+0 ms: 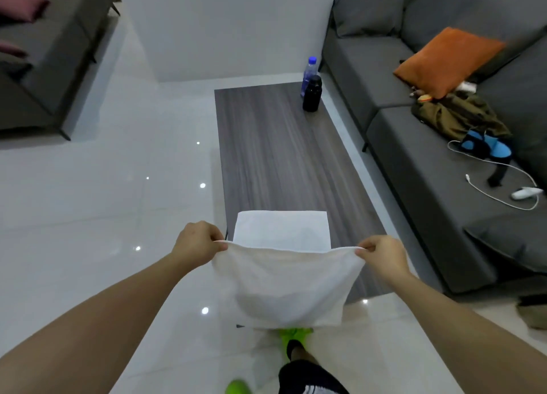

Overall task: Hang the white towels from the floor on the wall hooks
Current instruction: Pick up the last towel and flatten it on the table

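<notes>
Left hand: my left hand point(199, 239) pinches the upper left corner of a white towel point(285, 287), fingers curled over the edge, thumb tucked beneath it.
Right hand: my right hand point(381, 253) pinches the upper right corner of the same towel in the same way, arm stretched forward.
Held towel: it hangs spread between my two hands, its top edge sagging a little in the middle, the lower part drooping down in front of my legs.
Second towel: another white folded towel point(282, 229) lies flat on the near end of the table, just beyond my hands and partly hidden behind the one I hold.
Table: a long wood-grain coffee table point(275, 145) runs away from my hands.
Bottles: at the far end of the table, well beyond my right hand, a black bottle point(312, 93) stands touching or just in front of a clear bottle with a blue cap point(309, 71).
Sofa: to the right of my right hand sits a grey sofa point(414, 168) with an orange cushion point(447, 60), an olive garment point(457, 117), a blue and black item point(485, 146) and a white cable point(497, 192).
Feet: below the towel, my green shoes point(293, 336) stand on the glossy white floor point(103, 216).
</notes>
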A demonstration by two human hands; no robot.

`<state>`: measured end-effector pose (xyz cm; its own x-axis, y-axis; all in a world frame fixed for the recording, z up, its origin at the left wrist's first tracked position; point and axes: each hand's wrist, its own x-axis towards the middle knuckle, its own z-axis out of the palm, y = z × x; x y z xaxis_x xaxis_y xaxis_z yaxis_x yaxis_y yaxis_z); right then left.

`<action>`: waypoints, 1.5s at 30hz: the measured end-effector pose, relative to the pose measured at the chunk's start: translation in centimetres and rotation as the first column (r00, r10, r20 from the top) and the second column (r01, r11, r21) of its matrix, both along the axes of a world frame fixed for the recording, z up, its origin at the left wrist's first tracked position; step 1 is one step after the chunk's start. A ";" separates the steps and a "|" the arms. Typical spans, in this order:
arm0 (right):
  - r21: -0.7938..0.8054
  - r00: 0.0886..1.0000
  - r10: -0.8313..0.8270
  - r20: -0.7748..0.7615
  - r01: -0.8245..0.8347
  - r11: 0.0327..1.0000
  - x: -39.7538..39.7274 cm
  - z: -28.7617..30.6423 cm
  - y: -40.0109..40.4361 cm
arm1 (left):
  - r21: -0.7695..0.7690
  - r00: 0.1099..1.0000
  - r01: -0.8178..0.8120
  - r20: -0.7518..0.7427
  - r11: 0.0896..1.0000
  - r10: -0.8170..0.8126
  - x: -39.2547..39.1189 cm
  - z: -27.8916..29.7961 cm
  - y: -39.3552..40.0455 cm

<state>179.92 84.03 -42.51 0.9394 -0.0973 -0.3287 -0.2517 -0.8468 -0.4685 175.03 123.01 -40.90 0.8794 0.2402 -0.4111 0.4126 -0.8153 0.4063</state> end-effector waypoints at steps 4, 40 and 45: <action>0.031 0.998 0.008 -0.069 -0.006 1.000 5.7 -2.4 0.5 | 0.023 0.998 -0.061 -0.022 0.998 0.062 4.9 -2.0 -0.2; 0.121 0.787 -0.504 -0.357 0.574 0.810 14.2 -27.9 4.7 | 0.071 0.928 -0.256 -0.262 0.964 0.266 12.5 -27.8 -5.7; -0.037 0.933 -0.273 -0.237 0.272 0.962 15.2 -29.3 4.7 | 0.143 0.981 -0.114 -0.142 0.983 0.134 16.1 -29.0 -3.9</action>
<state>195.15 88.75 -71.82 0.7714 -0.3397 -0.5382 -0.5762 -0.7317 -0.3641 191.11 119.12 -69.91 0.7700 0.4051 -0.4930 0.5618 -0.7967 0.2229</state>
